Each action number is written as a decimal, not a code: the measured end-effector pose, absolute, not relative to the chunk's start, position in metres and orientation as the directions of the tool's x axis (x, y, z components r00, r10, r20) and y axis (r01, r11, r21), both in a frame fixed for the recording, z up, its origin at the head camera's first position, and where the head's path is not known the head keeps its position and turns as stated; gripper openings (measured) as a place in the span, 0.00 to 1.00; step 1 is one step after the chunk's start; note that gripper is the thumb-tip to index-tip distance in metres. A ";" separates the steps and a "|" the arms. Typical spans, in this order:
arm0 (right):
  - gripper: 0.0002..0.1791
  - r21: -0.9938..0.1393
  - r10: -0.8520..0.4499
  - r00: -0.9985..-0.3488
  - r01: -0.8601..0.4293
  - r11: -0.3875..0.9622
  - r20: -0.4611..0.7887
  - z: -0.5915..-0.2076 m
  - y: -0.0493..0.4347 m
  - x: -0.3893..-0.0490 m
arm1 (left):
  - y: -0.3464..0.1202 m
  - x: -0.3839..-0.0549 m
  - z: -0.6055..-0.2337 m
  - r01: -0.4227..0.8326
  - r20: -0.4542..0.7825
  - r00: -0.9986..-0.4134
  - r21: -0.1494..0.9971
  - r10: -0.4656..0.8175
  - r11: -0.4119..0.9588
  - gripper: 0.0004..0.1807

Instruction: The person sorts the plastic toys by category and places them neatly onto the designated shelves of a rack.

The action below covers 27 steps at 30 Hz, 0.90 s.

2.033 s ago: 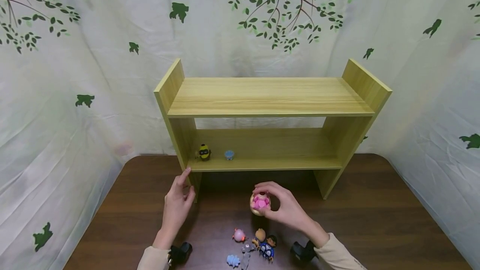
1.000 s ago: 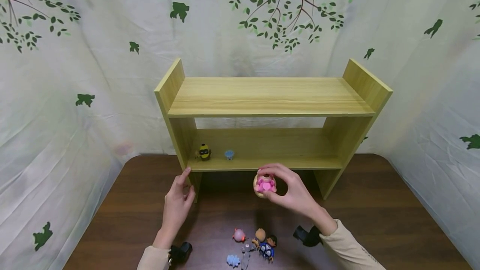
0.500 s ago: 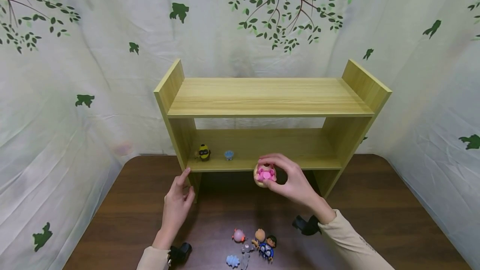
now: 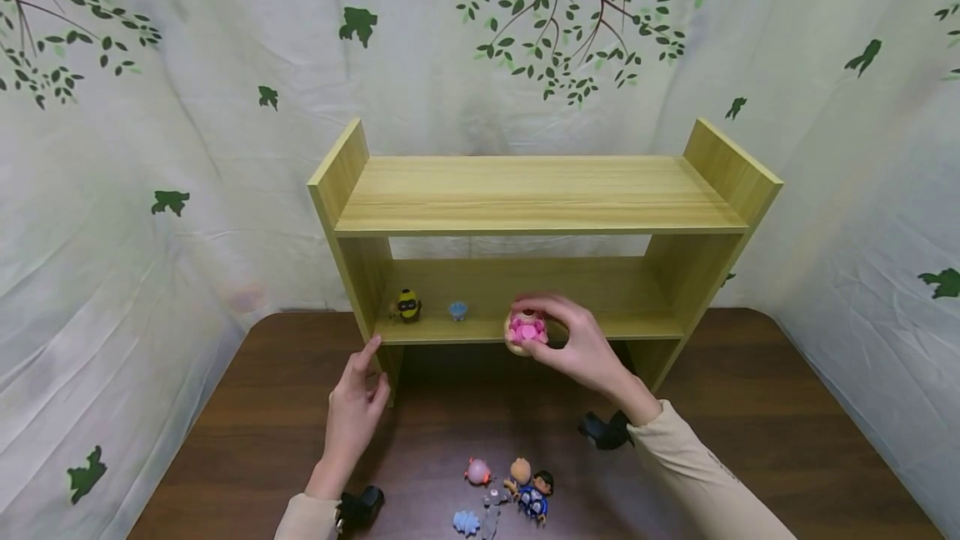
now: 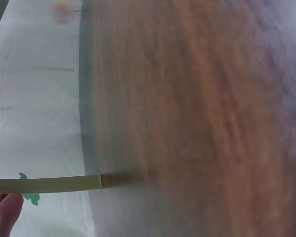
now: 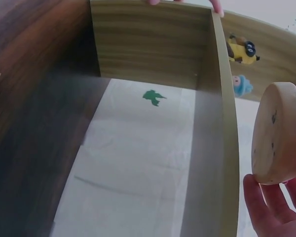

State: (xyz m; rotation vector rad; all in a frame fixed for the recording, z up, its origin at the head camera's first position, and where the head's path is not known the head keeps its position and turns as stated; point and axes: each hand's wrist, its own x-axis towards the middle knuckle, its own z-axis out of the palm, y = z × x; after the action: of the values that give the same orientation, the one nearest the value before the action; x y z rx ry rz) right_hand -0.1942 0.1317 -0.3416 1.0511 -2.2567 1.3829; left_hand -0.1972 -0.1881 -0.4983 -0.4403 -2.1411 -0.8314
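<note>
In our right hand (image 4: 570, 338) we pinch a pink toy figure with a round tan base (image 4: 527, 330), the thumb below it and the fingers curled over its top. It is at the front of the shelf unit's lower board (image 4: 585, 330), overlapping the board's edge in the head view; from the right wrist we see a gap between the tan base and that edge. Our left hand (image 4: 356, 397) is well to the toy's left, grasping none of the toys, its fingers relaxed and a fingertip touching the unit's left side panel (image 4: 339, 252) near the board's front corner. Between the left hand's side and the toy, a yellow figure with black goggles (image 4: 407, 305) and a small blue figure (image 4: 458, 311) stand on the board. Below both hands, on the bench (image 4: 427, 440), lie a pink round toy (image 4: 477, 471), a dark-haired figure in blue (image 4: 535, 497) and a light-blue toy (image 4: 466, 522).
</note>
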 end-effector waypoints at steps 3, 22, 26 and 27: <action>0.19 -0.651 -0.434 -0.690 -0.712 0.265 0.579 -0.350 0.133 -0.204 | -0.188 -0.197 -0.498 0.545 0.771 -0.636 0.416 0.036 0.728 0.44; 0.21 -0.691 -0.429 -0.750 -0.647 0.321 0.504 -0.371 0.135 -0.243 | -0.189 -0.197 -0.498 0.548 0.775 -0.631 0.406 0.042 0.731 0.44; 0.21 -0.701 -0.429 -0.760 -0.634 0.327 0.488 -0.373 0.136 -0.247 | -0.188 -0.197 -0.498 0.548 0.777 -0.628 0.404 0.041 0.732 0.45; 0.21 -0.704 -0.429 -0.764 -0.629 0.329 0.482 -0.372 0.135 -0.247 | -0.188 -0.197 -0.498 0.548 0.777 -0.628 0.404 0.041 0.733 0.45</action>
State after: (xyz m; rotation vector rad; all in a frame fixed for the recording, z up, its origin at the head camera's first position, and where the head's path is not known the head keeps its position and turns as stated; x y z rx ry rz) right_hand -0.2475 0.1353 -0.3725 0.9649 -2.3834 1.4078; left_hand -0.1973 -0.1881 -0.4983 -0.4429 -2.1389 -0.8148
